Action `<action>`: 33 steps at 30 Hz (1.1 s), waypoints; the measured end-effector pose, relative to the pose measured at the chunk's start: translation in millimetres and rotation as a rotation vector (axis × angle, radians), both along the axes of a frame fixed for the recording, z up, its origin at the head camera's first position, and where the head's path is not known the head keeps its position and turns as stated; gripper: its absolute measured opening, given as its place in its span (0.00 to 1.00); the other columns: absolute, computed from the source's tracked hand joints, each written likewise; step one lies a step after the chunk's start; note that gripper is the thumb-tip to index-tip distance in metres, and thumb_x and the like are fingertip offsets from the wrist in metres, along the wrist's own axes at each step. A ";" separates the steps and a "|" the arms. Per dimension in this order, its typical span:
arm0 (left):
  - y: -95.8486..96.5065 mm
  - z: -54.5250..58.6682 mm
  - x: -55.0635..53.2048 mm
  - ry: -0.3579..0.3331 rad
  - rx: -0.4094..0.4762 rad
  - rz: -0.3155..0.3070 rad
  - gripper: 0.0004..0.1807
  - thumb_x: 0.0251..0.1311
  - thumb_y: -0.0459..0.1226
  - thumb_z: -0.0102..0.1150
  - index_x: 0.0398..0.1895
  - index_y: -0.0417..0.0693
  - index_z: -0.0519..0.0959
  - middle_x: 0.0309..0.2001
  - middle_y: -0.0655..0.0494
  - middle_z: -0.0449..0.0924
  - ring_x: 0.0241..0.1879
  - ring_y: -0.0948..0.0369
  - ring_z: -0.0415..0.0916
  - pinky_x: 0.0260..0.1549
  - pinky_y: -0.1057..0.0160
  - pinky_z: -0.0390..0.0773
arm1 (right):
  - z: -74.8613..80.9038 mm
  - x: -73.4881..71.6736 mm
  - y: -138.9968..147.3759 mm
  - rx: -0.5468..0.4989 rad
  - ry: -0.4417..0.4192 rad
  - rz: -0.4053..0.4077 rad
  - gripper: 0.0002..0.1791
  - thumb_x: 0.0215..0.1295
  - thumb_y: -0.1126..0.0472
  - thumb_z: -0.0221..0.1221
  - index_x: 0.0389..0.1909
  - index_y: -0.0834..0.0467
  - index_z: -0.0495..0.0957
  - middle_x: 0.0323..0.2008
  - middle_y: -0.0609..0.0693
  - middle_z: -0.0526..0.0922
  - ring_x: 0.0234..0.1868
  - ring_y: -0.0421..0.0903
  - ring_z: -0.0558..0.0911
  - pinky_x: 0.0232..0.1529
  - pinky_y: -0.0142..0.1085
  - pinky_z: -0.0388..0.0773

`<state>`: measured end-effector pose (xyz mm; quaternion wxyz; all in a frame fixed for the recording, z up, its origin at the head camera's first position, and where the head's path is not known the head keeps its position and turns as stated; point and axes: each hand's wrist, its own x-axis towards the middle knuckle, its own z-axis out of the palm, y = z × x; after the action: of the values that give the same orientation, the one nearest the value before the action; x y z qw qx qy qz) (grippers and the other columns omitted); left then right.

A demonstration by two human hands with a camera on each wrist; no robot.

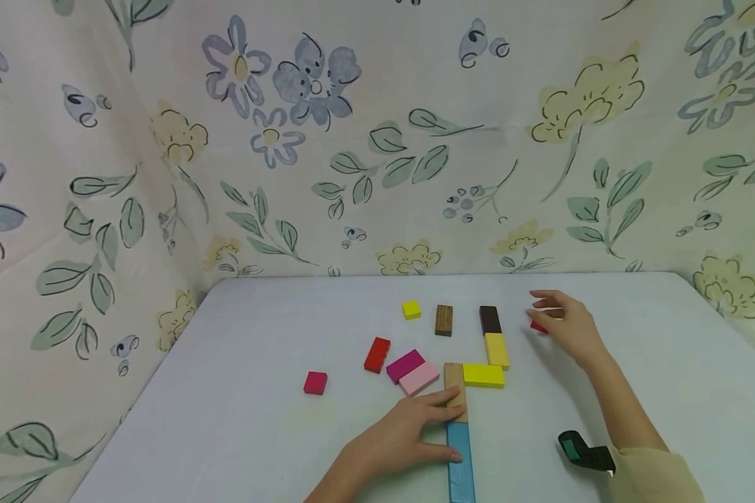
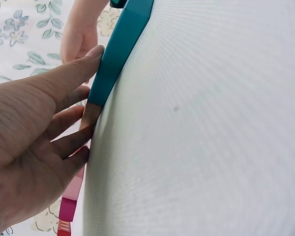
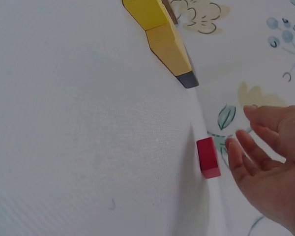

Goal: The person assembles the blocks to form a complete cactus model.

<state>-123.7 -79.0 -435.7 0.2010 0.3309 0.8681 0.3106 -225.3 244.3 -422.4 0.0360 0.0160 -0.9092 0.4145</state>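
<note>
With its fingers laid across the tan block (image 1: 453,374), my left hand (image 1: 395,432) rests its thumb on the long blue block (image 1: 461,471), which lies end to end with the tan one. A bright yellow block (image 1: 484,376) juts right from the tan block. From there a pale yellow block (image 1: 496,351) and a dark brown block (image 1: 490,319) run toward the back. To their right, my right hand (image 1: 572,332) hovers beside a small red block (image 3: 208,158). In the right wrist view a gap shows between its loosely bent fingers and that block.
A brown block (image 1: 443,321) and a small yellow block (image 1: 412,310) lie at the back. Left of the row are a red block (image 1: 377,355), touching magenta (image 1: 405,367) and pink (image 1: 419,378) blocks, and a crimson block (image 1: 315,383). Floral cloth (image 1: 365,230) hangs behind the white table (image 1: 239,419).
</note>
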 end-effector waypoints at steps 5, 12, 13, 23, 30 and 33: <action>-1.2 2.9 1.1 -0.016 0.006 0.000 0.35 0.69 0.53 0.68 0.77 0.62 0.72 0.81 0.66 0.63 0.79 0.62 0.61 0.67 0.62 0.76 | 1.4 3.8 2.1 -0.002 0.013 -0.063 0.27 0.80 0.58 0.57 0.72 0.68 0.69 0.64 0.73 0.74 0.63 0.72 0.75 0.58 0.60 0.83; -0.2 2.7 2.4 -0.016 0.008 0.010 0.35 0.68 0.52 0.69 0.77 0.59 0.73 0.80 0.64 0.64 0.79 0.61 0.62 0.68 0.63 0.75 | -0.1 3.7 4.1 0.002 -0.012 -0.111 0.28 0.80 0.57 0.57 0.72 0.68 0.68 0.66 0.74 0.72 0.64 0.72 0.73 0.58 0.62 0.82; 0.0 2.9 2.6 -0.014 0.007 0.010 0.35 0.68 0.52 0.69 0.77 0.59 0.73 0.80 0.64 0.64 0.79 0.61 0.62 0.68 0.63 0.75 | -0.5 3.6 4.2 0.001 -0.025 -0.119 0.29 0.79 0.57 0.58 0.73 0.68 0.68 0.67 0.74 0.71 0.64 0.72 0.72 0.59 0.62 0.82; 0.6 3.4 3.1 -0.012 0.010 0.012 0.35 0.68 0.52 0.69 0.77 0.59 0.73 0.81 0.64 0.63 0.79 0.61 0.62 0.68 0.63 0.74 | -7.6 2.8 14.2 0.034 -0.072 -0.082 0.30 0.77 0.59 0.60 0.72 0.71 0.67 0.65 0.76 0.71 0.63 0.73 0.73 0.58 0.62 0.81; 0.5 3.3 2.5 -0.014 0.006 0.013 0.35 0.68 0.52 0.69 0.77 0.59 0.73 0.80 0.64 0.64 0.79 0.61 0.62 0.68 0.63 0.75 | -12.6 5.1 18.3 0.043 -0.096 -0.070 0.28 0.76 0.60 0.61 0.69 0.72 0.69 0.61 0.76 0.74 0.61 0.72 0.74 0.55 0.54 0.85; 0.4 3.0 2.2 -0.015 0.006 0.014 0.35 0.68 0.52 0.69 0.77 0.59 0.73 0.80 0.64 0.64 0.79 0.61 0.62 0.68 0.63 0.75 | -11.9 5.5 19.2 0.049 -0.105 -0.054 0.28 0.76 0.60 0.60 0.69 0.72 0.70 0.60 0.75 0.75 0.60 0.72 0.75 0.50 0.47 0.86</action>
<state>-121.6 -78.6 -432.6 0.2043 0.3232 0.8680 0.3169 -219.8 263.5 -434.4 -0.0010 -0.0297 -0.9198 0.3913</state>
